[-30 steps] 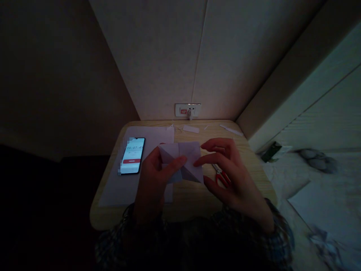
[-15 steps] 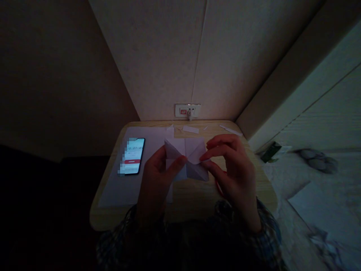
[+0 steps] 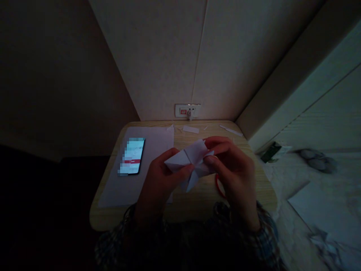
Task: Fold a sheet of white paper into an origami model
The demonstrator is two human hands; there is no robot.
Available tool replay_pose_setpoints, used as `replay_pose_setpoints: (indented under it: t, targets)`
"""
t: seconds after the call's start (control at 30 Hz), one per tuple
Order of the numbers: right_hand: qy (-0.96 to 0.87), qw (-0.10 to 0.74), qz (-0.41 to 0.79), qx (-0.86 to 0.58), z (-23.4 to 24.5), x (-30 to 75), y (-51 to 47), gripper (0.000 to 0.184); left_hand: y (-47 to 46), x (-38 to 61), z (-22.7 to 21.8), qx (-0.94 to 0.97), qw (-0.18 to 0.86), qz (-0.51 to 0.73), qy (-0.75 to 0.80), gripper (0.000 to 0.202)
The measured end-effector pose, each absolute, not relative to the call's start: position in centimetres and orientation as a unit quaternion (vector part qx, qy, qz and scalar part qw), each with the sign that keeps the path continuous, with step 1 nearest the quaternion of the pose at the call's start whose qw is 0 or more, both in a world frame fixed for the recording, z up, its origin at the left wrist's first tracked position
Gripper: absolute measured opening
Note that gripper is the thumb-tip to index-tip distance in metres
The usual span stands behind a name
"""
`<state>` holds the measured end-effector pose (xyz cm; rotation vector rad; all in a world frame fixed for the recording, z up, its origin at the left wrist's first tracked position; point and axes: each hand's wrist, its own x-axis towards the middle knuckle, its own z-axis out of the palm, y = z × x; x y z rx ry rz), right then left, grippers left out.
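Currently, the left hand [image 3: 162, 177] clamps the folded paper [image 3: 193, 153] near its middle, right of the phone [image 3: 133, 157], while the right hand [image 3: 234, 168] pinches one flap [image 3: 211, 153]. Dimness probably hides some creases, so light tugs with the left thumb steady should suit best.

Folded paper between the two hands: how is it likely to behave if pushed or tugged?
The folded paper is probably light for its size, being made of thin sheet; the left hand and right hand hold it between thumb and fingers. Its creases likely stiffen it somewhat, but the pointed flap could bend or crumple under a hard push.
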<state>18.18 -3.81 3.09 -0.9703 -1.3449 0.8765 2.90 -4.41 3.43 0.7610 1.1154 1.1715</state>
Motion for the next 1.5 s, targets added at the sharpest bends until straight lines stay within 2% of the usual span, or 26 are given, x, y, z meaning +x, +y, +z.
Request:
replay_pose_setpoints:
  t: [0.3,0.63,1.07,1.2,1.33,1.5]
  targets:
    - [-0.566,0.585,0.413,-0.408,3.4,18.0,-3.7,0.016,-4.6,2.9,4.5,0.354,0.604,0.516,0.494,0.028]
    - [-0.554,0.582,0.43,-0.411,3.5,17.7,-3.6,0.012,-4.6,2.7,4.9,0.416,0.56,0.497,0.516,0.021]
    - [-0.552,0.571,0.438,-0.42,3.3,17.8,-3.5,0.013,-4.4,2.6,4.8,0.432,0.572,0.477,0.509,0.019]
    - [-0.562,0.555,0.447,-0.42,3.2,17.8,-3.6,0.014,-4.2,2.3,4.5,0.437,0.586,0.458,0.506,0.012]
    - [-0.553,0.555,0.452,-0.426,3.3,17.8,-3.6,0.014,-4.3,2.4,4.4,0.436,0.554,0.475,0.526,0.017]
    - [-0.556,0.562,0.449,-0.418,3.4,17.8,-3.6,0.014,-4.8,2.6,5.0,0.447,0.522,0.482,0.543,0.011]
